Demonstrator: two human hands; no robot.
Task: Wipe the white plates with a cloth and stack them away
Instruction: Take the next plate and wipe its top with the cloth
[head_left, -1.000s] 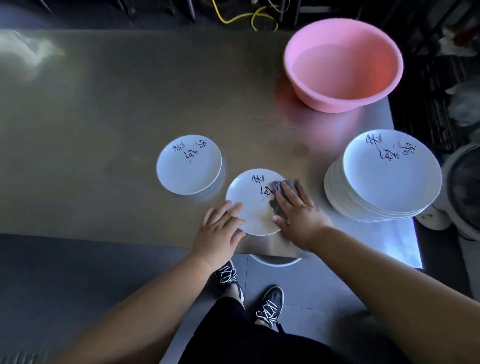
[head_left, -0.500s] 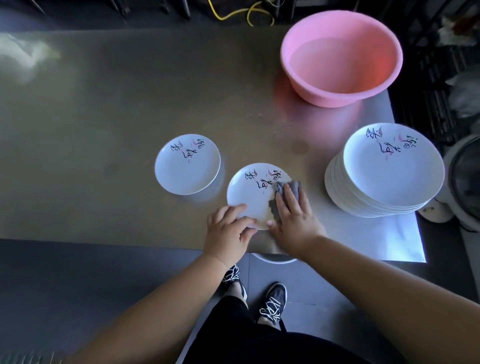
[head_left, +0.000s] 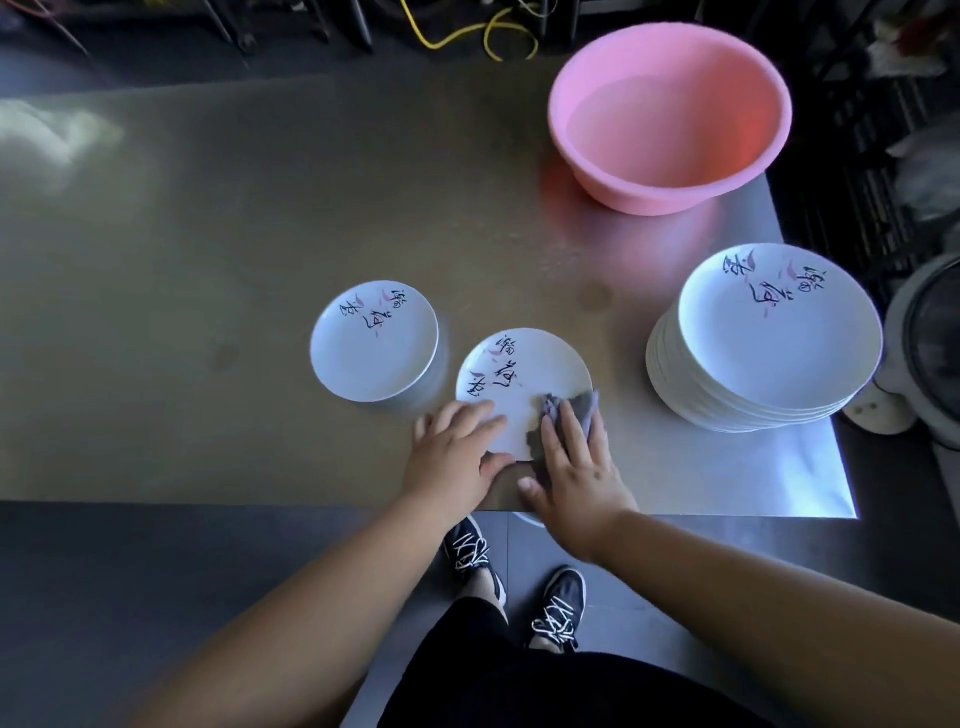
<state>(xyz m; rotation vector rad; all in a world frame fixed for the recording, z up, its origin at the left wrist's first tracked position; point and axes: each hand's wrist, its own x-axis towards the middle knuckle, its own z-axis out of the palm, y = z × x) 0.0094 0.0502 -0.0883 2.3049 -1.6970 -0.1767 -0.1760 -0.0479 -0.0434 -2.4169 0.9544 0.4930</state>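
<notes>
A small white plate (head_left: 522, 374) with black and pink brushwork lies near the table's front edge. My left hand (head_left: 454, 457) rests flat on its near-left rim, fingers straight. My right hand (head_left: 576, 462) presses a grey cloth (head_left: 579, 410) onto the plate's near-right part with straight fingers. To the left lies another small white plate (head_left: 374, 340). A tall stack of larger white plates (head_left: 763, 343) stands at the right end of the table.
A pink plastic basin (head_left: 670, 114) sits at the back right of the steel table (head_left: 208, 260). A grey round appliance (head_left: 930, 353) stands off the table's right end. Yellow cables (head_left: 467, 31) lie on the floor behind. My shoes show below the front edge.
The plate under my hands has turned, its writing now at the left and top. My right hand slid the cloth toward the near-right rim. My left hand stayed on the rim.
</notes>
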